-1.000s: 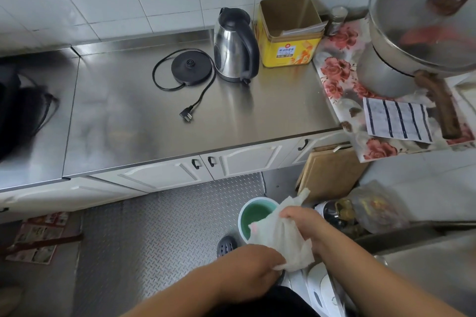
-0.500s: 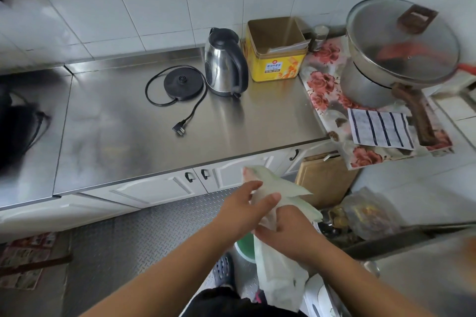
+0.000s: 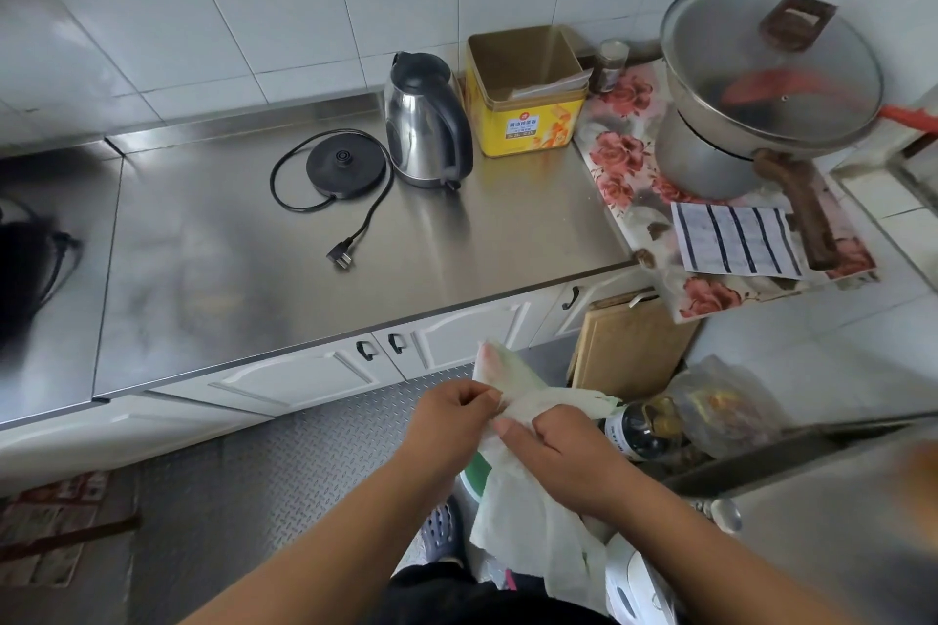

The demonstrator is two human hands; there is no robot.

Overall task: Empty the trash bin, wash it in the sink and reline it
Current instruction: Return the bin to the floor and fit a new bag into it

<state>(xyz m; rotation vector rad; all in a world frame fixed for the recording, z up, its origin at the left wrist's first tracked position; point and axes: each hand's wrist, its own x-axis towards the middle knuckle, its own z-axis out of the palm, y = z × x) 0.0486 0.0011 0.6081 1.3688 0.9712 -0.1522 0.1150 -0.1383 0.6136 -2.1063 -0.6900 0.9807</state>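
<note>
A thin white plastic bag hangs between my two hands above the floor. My left hand pinches its upper edge with thumb and fingers. My right hand grips the bag just to the right, touching the left hand. The bag's top corner sticks up above my hands and its body droops towards my legs. Only a sliver of the green and white trash bin shows below my hands; the bag and my arms hide the rest.
Steel counter holds a kettle, its base and cord, and a yellow tin. A lidded pot sits on a floral mat at right. Cutting board, bottle and a filled bag crowd the floor.
My hands rose from low over the bin with the bag bunched, then spread it; the left hand now pinches the top edge. The bin went from plainly visible to mostly hidden.
</note>
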